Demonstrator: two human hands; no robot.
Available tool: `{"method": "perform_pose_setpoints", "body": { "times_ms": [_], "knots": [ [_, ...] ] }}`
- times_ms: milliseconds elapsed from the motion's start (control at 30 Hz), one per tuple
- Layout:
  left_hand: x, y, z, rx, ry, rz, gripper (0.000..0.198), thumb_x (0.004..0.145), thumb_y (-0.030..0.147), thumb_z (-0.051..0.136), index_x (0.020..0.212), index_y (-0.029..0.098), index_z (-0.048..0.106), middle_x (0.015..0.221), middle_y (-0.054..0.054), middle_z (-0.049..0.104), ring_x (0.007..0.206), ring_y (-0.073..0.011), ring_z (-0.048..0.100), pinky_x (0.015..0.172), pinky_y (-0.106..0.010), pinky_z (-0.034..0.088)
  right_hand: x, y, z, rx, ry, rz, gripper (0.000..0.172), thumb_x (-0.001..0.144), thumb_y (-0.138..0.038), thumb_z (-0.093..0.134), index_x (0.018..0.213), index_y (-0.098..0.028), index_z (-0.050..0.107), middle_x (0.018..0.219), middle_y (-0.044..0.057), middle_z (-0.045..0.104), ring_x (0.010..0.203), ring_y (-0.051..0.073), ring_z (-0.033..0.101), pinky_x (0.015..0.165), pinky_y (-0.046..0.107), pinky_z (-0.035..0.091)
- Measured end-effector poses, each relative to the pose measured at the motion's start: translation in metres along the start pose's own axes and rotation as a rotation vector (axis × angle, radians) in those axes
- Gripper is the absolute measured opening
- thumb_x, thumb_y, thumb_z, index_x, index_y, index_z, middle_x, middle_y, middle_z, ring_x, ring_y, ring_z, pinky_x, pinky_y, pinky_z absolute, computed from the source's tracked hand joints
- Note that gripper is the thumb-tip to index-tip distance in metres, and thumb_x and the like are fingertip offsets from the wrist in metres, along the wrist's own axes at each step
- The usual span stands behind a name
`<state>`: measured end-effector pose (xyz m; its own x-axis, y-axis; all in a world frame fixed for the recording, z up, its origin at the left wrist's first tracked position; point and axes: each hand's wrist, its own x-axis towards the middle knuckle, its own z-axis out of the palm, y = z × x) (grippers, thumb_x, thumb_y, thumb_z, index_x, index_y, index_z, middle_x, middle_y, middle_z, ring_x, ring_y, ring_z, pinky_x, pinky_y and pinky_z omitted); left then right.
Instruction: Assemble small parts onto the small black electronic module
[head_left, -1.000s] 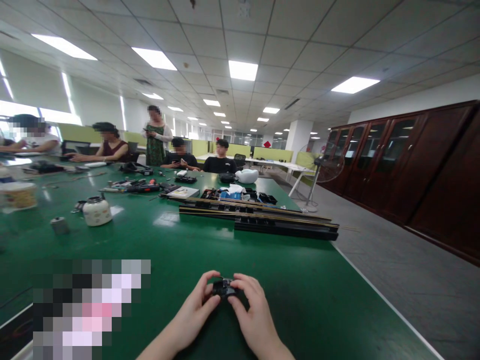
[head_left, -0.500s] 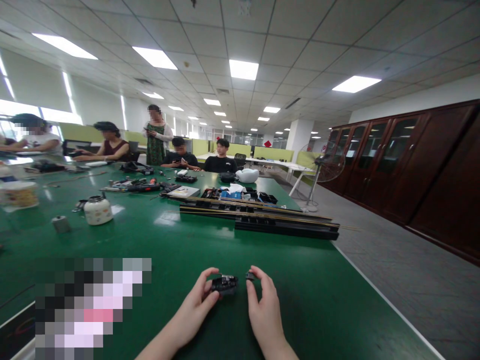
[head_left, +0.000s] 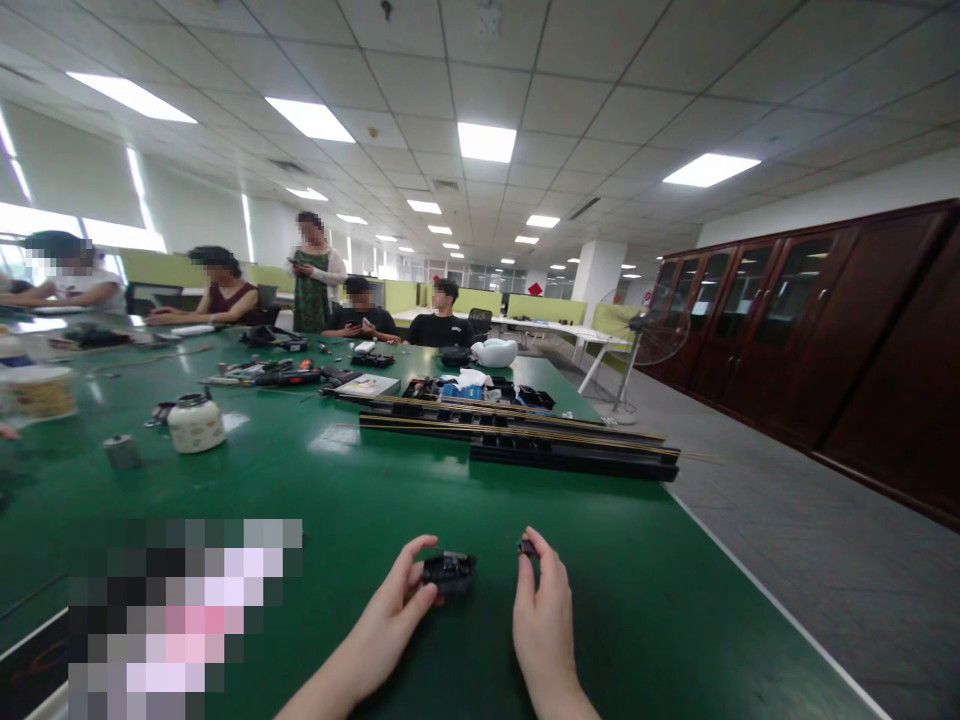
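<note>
Above the green table (head_left: 420, 500), my left hand (head_left: 397, 600) grips a small black plastic housing (head_left: 451, 570) between thumb and fingers. Metallic parts show along the housing's upper side; its exact kind is unclear. A short way to the right, my right hand (head_left: 544, 600) pinches a tiny dark piece (head_left: 524, 547) between thumb and forefinger. A gap separates the piece from the housing. Too little of the piece shows to name it.
Long black rails with thin brass-coloured rods (head_left: 574, 458) lie ahead. A white jar (head_left: 196, 423) and a grey metal cylinder (head_left: 120, 451) stand to the left. Tools (head_left: 285, 373) and an open parts box (head_left: 465, 390) lie farther back. Several people are around the far side.
My right hand has moved right, away from the housing, carrying the tiny dark piece and widening the gap. My left hand and the housing stay almost in place.
</note>
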<state>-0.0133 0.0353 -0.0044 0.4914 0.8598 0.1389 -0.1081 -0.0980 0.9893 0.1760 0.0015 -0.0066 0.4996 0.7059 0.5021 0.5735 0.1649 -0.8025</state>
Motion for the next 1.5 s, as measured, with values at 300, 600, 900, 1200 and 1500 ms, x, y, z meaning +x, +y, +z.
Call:
{"method": "perform_pose_setpoints", "body": {
  "times_ms": [300,600,900,1200,1500],
  "knots": [
    [-0.001,0.0,0.0,0.021,0.012,0.005,0.051,0.082,0.043,0.049,0.126,0.026,0.028,0.101,-0.005,0.062,0.086,-0.0188,0.055,0.085,-0.032,0.034,0.001,-0.002,-0.003,-0.013,0.066,-0.054,0.03,0.085,-0.035,0.04,0.106,-0.019,0.053,0.107,0.011,0.059,0.104,0.025,0.051,0.09,0.041,0.039],
    [-0.001,0.009,0.003,0.02,0.027,-0.006,0.054,0.079,0.045,0.052,0.123,0.024,0.03,0.087,-0.001,0.062,0.081,-0.0177,0.055,0.083,-0.031,0.036,-0.006,-0.015,-0.003,-0.041,-0.136,-0.229,0.019,0.081,-0.029,0.051,0.097,-0.023,0.059,0.099,0.006,0.062,0.1,0.022,0.054,0.089,0.04,0.042],
    [0.001,-0.002,0.001,-0.076,-0.013,0.002,0.053,0.079,0.041,0.055,0.122,0.025,0.03,0.104,-0.006,0.061,0.101,-0.0219,0.054,0.089,-0.034,0.037,-0.014,-0.029,-0.001,-0.008,-0.321,-0.399,0.018,0.079,-0.023,0.056,0.097,-0.026,0.06,0.098,0.003,0.065,0.102,0.021,0.054,0.09,0.039,0.044],
    [0.002,-0.001,0.002,-0.097,-0.017,-0.017,0.048,0.077,0.037,0.058,0.118,0.024,0.036,0.1,-0.005,0.065,0.099,-0.0214,0.057,0.089,-0.034,0.037,-0.012,-0.03,0.001,-0.105,-0.441,-0.325,0.02,0.074,-0.023,0.062,0.092,-0.03,0.065,0.105,0.003,0.063,0.106,0.023,0.052,0.093,0.044,0.039],
    [0.0,0.003,0.004,-0.085,-0.015,-0.039,0.05,0.077,0.038,0.056,0.118,0.024,0.033,0.099,-0.005,0.064,0.098,-0.0213,0.057,0.089,-0.034,0.037,-0.011,-0.028,0.002,-0.03,-0.507,-0.172,0.025,0.071,-0.021,0.063,0.092,-0.032,0.066,0.109,0.003,0.061,0.107,0.024,0.053,0.093,0.044,0.04]
  ]
}}
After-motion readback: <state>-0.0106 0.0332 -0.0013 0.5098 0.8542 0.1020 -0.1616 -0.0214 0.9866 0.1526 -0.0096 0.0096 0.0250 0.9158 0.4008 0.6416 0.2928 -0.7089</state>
